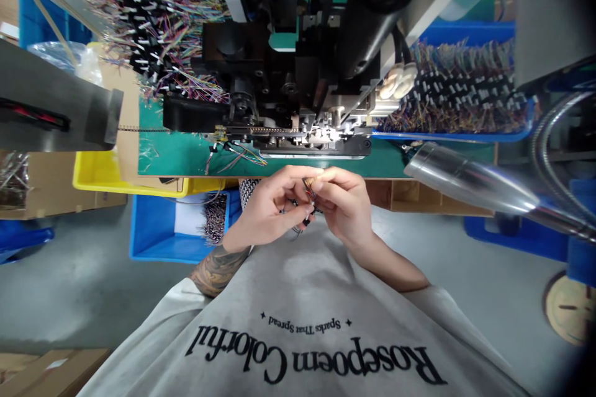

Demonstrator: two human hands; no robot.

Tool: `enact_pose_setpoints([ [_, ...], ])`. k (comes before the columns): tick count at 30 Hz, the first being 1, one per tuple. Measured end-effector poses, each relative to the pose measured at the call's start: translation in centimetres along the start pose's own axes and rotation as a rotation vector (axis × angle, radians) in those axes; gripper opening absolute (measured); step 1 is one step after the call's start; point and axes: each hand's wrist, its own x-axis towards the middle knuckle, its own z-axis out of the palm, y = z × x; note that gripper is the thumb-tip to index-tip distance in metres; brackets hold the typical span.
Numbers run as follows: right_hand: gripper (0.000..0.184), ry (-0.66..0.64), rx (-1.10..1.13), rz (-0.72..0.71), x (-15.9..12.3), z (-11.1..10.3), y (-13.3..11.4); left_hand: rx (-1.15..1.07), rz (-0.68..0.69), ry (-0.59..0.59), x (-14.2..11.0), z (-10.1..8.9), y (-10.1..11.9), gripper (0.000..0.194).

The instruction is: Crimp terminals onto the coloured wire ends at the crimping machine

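Between my two hands, just in front of the bench edge, is a small wire harness (307,221) with thin coloured wires and black and white sleeve pieces. My left hand (277,205) pinches it from the left, thumb against the fingers. On the other side my right hand (345,201) pinches the wires' upper ends between thumb and forefinger. Both hands partly cover the harness. Beyond them stands a black crimping machine (321,136), its lit working point above my hands. A few loose wire harnesses (235,155) lie on the green bench top (186,158) left of it.
A heap of wire harnesses (162,43) lies behind left; a blue tray (470,135) holds more at right. A clear nozzle (470,177) on a flexible metal hose juts in from the right. Yellow bin (93,177) and blue bin (162,251) stand below the bench at left.
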Motion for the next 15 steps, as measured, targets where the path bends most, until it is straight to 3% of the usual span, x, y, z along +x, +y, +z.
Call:
enact_pose_setpoints([
  [10,0.017,0.061,0.027,-0.009,-0.07,0.52,-0.18,0.031,-0.008,-0.014,-0.12,0.02,-0.11,0.047],
  [15,0.017,0.009,0.027,-0.047,-0.23,-0.04,0.22,-0.005,-0.006,-0.024,-0.05,-0.12,-0.07,0.047],
])
